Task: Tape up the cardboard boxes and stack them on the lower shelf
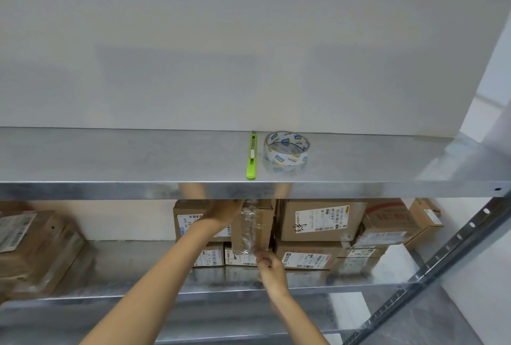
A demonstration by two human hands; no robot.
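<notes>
A taped cardboard box [260,228] stands on end on the lower shelf [138,270], among stacked boxes. My left hand [224,212] grips its top far edge, partly hidden under the upper shelf. My right hand [266,261] holds its near bottom corner with curled fingers. A strip of clear tape runs down the box face. A roll of clear tape [286,148] and a green utility knife [252,156] lie on the upper shelf [110,156].
Stacked labelled boxes [318,223] fill the lower shelf's middle and right. More boxes [36,248] sit at the far left. A perforated metal upright [442,256] slants along the right. A white wall stands behind.
</notes>
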